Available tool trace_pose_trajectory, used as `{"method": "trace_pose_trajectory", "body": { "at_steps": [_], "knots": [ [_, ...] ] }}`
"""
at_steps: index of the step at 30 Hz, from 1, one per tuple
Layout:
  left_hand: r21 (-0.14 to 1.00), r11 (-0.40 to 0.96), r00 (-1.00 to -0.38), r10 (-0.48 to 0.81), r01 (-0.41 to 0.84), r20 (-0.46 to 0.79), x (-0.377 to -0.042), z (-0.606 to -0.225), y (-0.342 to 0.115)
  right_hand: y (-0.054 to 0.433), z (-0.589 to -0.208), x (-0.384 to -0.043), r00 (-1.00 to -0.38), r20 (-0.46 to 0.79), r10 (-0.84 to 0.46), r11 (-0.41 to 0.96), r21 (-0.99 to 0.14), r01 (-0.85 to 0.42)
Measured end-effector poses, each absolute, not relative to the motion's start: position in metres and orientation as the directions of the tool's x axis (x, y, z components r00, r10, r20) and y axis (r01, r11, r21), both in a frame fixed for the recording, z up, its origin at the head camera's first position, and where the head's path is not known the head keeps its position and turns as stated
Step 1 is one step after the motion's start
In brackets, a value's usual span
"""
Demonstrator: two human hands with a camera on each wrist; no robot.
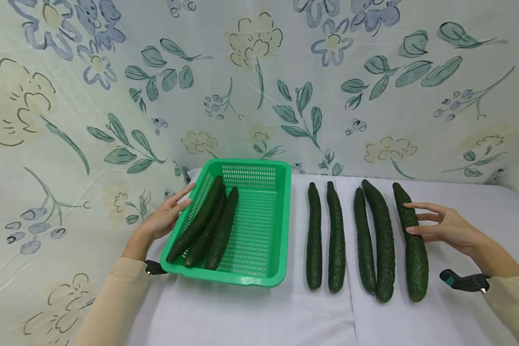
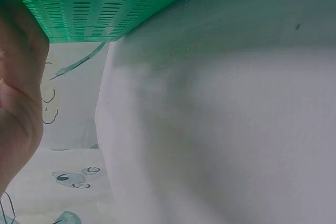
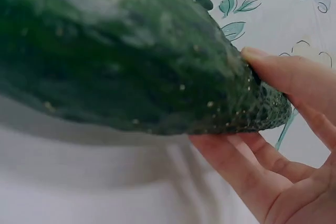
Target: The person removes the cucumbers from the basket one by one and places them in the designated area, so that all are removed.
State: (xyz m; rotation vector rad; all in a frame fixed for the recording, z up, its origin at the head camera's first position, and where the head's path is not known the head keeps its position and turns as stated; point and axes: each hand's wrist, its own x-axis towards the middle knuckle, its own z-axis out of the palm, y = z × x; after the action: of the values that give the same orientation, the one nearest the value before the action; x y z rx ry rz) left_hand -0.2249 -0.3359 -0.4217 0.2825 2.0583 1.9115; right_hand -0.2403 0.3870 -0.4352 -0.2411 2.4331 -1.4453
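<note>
A green plastic basket (image 1: pixel 281 226) sits on the white-covered table with three cucumbers (image 1: pixel 222 230) lying lengthwise along its left side. My left hand (image 1: pixel 166 216) rests against the basket's left side, its fingers extended along the rim. In the left wrist view, the hand (image 2: pixel 18 93) is beside the slotted outer wall (image 2: pixel 79 3). On the right, my right hand (image 1: pixel 445 226) holds the outermost cucumber (image 1: pixel 416 269) around its upper half. The right wrist view shows the bumpy dark-green cucumber (image 3: pixel 131 77) between the thumb and fingers (image 3: pixel 236 166).
Several more cucumbers lie side by side between the basket and my right hand: a left pair (image 1: pixel 314 240) and a second pair (image 1: pixel 382 240) closer to the hand. A floral cloth (image 1: pixel 259 96) hangs behind and left of the table (image 1: pixel 251 312).
</note>
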Motion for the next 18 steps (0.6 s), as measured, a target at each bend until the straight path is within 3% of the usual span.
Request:
{"method": "trace_pose_trajectory", "body": {
  "at_steps": [18],
  "knots": [
    [0.994, 0.075, -0.928, 0.360, -0.074, -0.096, -0.226, -0.423, -0.336, 0.382, -0.446, -0.248, -0.948, -0.187, -0.257, 0.527, -0.849, 0.024]
  ]
}}
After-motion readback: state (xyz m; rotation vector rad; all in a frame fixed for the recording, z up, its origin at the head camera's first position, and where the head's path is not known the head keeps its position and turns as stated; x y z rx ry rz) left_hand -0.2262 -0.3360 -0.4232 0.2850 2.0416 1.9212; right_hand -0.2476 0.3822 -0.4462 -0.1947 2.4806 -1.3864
